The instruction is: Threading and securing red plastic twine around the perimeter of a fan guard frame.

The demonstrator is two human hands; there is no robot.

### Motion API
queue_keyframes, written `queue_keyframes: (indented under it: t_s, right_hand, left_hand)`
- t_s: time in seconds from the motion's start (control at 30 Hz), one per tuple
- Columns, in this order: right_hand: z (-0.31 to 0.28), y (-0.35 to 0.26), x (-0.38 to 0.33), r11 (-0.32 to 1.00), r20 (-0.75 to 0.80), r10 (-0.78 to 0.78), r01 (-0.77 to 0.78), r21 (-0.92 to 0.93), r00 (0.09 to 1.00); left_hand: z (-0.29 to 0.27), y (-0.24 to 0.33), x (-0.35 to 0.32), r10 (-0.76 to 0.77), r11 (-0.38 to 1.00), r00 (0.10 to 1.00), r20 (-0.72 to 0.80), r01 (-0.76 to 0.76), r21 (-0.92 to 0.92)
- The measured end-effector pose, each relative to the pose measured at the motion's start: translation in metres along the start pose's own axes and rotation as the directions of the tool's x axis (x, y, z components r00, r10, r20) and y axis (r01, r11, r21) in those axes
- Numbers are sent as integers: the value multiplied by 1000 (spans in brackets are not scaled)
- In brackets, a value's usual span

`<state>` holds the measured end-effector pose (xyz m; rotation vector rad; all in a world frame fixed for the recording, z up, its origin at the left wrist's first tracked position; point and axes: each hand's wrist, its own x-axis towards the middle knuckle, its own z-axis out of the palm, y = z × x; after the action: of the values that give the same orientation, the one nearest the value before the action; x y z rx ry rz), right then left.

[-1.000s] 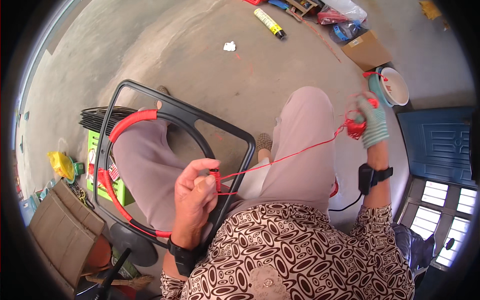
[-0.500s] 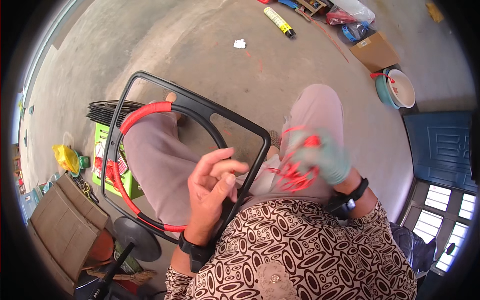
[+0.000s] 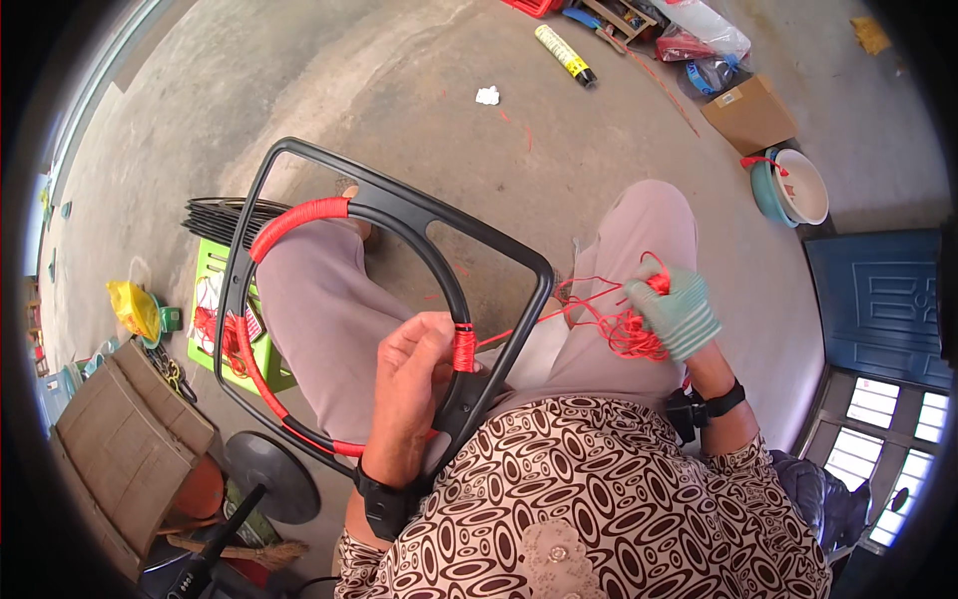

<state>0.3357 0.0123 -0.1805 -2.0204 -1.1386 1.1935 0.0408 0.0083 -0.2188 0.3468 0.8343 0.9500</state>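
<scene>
A black frame with a round inner ring lies tilted across my lap. Bright red cord is wound around parts of the ring: a long wrap at the top, stretches along the left and bottom, and a short wrap on the right. My left hand is bare and closed, pinching the ring beside that short wrap. From there a strand runs taut to my right hand, which wears a pale green striped glove. It is closed around a loose bundle of red cord above my right thigh.
At left stands a lime green stool carrying red cord, with black rings behind it. A round black base and folded cardboard sit lower left. Basins, a carton and a yellow can lie farther off, upper right.
My left hand has gone from raised, loosely curled fingers to pinching the ring. The right hand and its cord bundle have moved slightly right, and a strand now stretches between the hands.
</scene>
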Motion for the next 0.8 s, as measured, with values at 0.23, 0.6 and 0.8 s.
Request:
queue_keyframes:
  t_s: [0.23, 0.6, 0.8]
  right_hand:
    - [36, -6, 22, 577, 127, -362, 329, -747, 923]
    - [113, -12, 105, 854, 67, -341, 339, -395, 938]
    - [158, -6, 125, 955, 107, -294, 297, -14, 950]
  left_hand:
    - [2, 2, -6, -7, 981, 999, 54, -3, 193]
    - [9, -8, -7, 5, 1000, 999, 53, -5, 8]
    - [13, -5, -7, -2, 1000, 999, 51, 3, -10]
